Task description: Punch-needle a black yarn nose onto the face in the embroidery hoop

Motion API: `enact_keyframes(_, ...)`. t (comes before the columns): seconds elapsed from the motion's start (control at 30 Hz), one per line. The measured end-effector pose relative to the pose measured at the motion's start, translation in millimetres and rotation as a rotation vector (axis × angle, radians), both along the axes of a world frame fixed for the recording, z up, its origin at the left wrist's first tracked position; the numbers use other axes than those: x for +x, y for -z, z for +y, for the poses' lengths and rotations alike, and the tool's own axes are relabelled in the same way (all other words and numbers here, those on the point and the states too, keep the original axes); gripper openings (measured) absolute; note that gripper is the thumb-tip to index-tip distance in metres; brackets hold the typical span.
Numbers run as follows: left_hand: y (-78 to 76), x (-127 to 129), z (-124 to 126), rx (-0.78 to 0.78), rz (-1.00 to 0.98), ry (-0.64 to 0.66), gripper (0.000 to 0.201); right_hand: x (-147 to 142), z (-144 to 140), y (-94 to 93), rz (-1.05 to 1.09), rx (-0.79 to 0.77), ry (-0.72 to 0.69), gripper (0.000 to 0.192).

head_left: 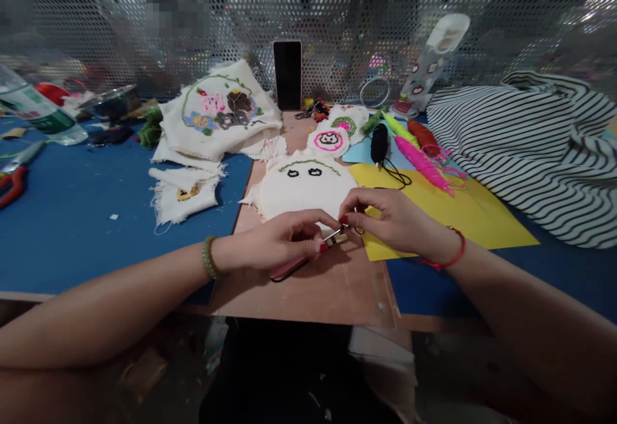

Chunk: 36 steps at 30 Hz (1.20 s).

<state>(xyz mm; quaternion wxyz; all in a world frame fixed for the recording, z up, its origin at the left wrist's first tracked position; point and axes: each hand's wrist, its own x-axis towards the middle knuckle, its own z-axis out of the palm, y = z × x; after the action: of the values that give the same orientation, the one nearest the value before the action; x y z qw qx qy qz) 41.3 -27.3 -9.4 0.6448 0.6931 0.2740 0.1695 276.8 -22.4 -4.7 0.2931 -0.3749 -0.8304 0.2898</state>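
An embroidery hoop [304, 194] with white cloth, two black stitched eyes and a green line lies on a brown board [332, 289]. My left hand [282, 242] grips a pink-handled tool [289, 268] whose metal tip reaches the hoop's near edge. My right hand [385, 217] pinches at the hoop's clasp [340, 238] right beside that tip. Fingertips of both hands nearly touch. A green bead bracelet is on my left wrist, a red cord on my right.
Embroidered cloth pieces [219, 115] lie at back left, a dark phone [288, 74] stands against the mesh wall, thread spools [419, 157] and yellow paper [457, 212] lie at right, a striped fabric [535, 148] at far right, scissors [14, 176] at far left.
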Motion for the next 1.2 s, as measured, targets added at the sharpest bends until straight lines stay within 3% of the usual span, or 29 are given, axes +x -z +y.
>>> enact_keyframes(0.27,-4.0,-1,-3,-0.049,-0.041,-0.068,0.019,-1,-1,-4.6,0.085,-0.155,0.055,0.019)
enact_keyframes(0.4,-2.8,1,-5,-0.127,-0.121,-0.126,0.037,-6,-1,1.6,0.233,-0.292,0.063,0.023)
enact_keyframes(0.53,-1.0,3,-4,-0.106,-0.152,-0.167,0.046,-15,-2,7.6,0.356,-0.457,0.104,0.034)
enact_keyframes(0.8,-0.7,13,12,-0.133,-0.246,-0.258,0.056,-32,13,6.6,0.537,-0.412,0.211,0.053)
enact_keyframes(1.0,0.4,26,23,-0.106,-0.363,-0.472,0.042,-35,27,0.9,0.541,-0.395,0.167,0.050)
enact_keyframes(1.2,8.1,29,25,-0.198,-0.395,-0.561,0.037,-36,31,14.5,0.522,-0.303,0.232,0.049)
